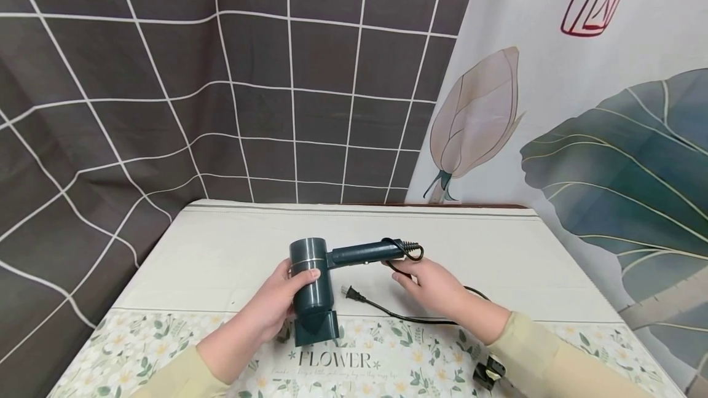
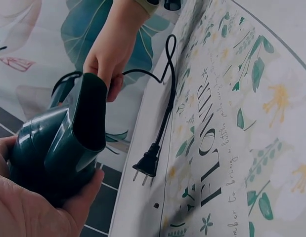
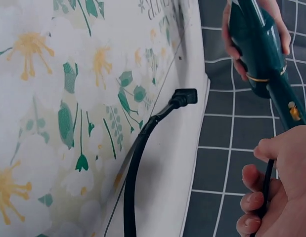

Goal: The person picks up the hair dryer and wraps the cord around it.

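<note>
A dark green hair dryer (image 1: 313, 297) is held up over the table, its flat nozzle (image 1: 318, 330) pointing toward me. My left hand (image 1: 279, 296) grips the barrel, thumb across the front. To the right stretches the handle (image 1: 359, 254), with black cord looped around its end. Just below that end, my right hand (image 1: 434, 287) holds a strand of the cord (image 3: 267, 180) in curled fingers. The cord's two-pin plug (image 2: 147, 163) dangles below the handle, prongs facing left in the head view. In the right wrist view, the dryer appears beyond my right hand.
Under the hands lies a table with a white cloth (image 1: 249, 232), its near part printed with flowers and the word FLOWER. Dark gridded fabric (image 1: 321, 109) hangs behind and to the left. A curtain with large leaves (image 1: 625, 164) hangs at the right.
</note>
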`<act>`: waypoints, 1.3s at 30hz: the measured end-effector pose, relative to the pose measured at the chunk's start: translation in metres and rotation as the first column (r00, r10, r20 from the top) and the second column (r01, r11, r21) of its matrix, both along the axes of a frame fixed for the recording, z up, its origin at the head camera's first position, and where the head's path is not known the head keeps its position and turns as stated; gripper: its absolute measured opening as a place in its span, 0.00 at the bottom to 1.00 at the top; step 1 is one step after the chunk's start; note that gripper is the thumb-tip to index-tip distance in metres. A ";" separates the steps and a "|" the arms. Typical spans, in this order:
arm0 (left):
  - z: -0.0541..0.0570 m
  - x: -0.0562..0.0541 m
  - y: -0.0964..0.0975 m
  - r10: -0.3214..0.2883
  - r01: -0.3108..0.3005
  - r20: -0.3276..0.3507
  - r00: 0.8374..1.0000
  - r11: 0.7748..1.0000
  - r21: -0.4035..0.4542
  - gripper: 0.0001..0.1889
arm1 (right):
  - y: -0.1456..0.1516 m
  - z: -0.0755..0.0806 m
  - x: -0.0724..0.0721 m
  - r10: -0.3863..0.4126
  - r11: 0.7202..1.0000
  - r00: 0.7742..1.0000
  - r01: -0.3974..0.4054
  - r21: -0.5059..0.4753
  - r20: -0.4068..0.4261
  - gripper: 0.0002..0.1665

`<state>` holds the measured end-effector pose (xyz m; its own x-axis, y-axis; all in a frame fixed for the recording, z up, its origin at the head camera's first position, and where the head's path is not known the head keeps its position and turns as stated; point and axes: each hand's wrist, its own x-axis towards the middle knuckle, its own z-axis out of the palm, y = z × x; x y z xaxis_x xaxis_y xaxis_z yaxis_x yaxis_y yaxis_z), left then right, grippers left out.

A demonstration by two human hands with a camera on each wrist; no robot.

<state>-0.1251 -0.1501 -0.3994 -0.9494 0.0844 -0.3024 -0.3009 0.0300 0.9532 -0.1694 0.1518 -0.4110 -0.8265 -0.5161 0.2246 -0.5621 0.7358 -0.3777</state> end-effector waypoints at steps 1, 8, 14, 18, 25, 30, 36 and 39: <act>0.000 0.000 0.000 0.007 -0.007 -0.001 1.000 1.000 -0.006 0.49 | 0.000 0.000 0.001 0.007 1.000 1.000 -0.007 0.007 0.005 0.19; -0.002 -0.003 -0.003 0.038 -0.039 -0.019 0.999 0.998 -0.055 0.48 | -0.001 0.002 0.006 0.033 0.999 0.999 -0.033 0.037 -0.002 0.17; -0.001 -0.003 -0.006 0.050 -0.055 -0.038 0.998 0.988 -0.145 0.49 | -0.002 0.006 0.008 0.072 0.996 0.996 -0.069 0.055 -0.059 0.13; -0.001 -0.004 -0.008 0.057 -0.065 -0.050 0.997 0.982 -0.179 0.49 | -0.003 0.009 0.010 0.092 0.994 0.992 -0.086 0.069 -0.091 0.13; 0.002 -0.004 -0.010 0.058 -0.065 -0.041 0.997 0.974 -0.217 0.49 | -0.003 0.017 0.011 0.079 0.996 0.985 -0.070 0.061 -0.153 0.11; 0.004 -0.005 -0.010 0.050 -0.060 -0.046 0.998 0.966 -0.251 0.49 | -0.003 0.022 0.012 0.083 0.996 0.975 -0.072 0.061 -0.205 0.09; 0.003 -0.004 -0.011 0.033 -0.041 -0.034 0.999 0.954 -0.298 0.50 | -0.004 0.023 0.011 0.081 0.996 0.952 -0.066 0.062 -0.294 0.07; 0.003 -0.004 -0.011 0.020 -0.030 -0.033 0.999 0.948 -0.317 0.49 | -0.003 0.022 0.010 0.081 0.996 0.941 -0.063 0.066 -0.328 0.08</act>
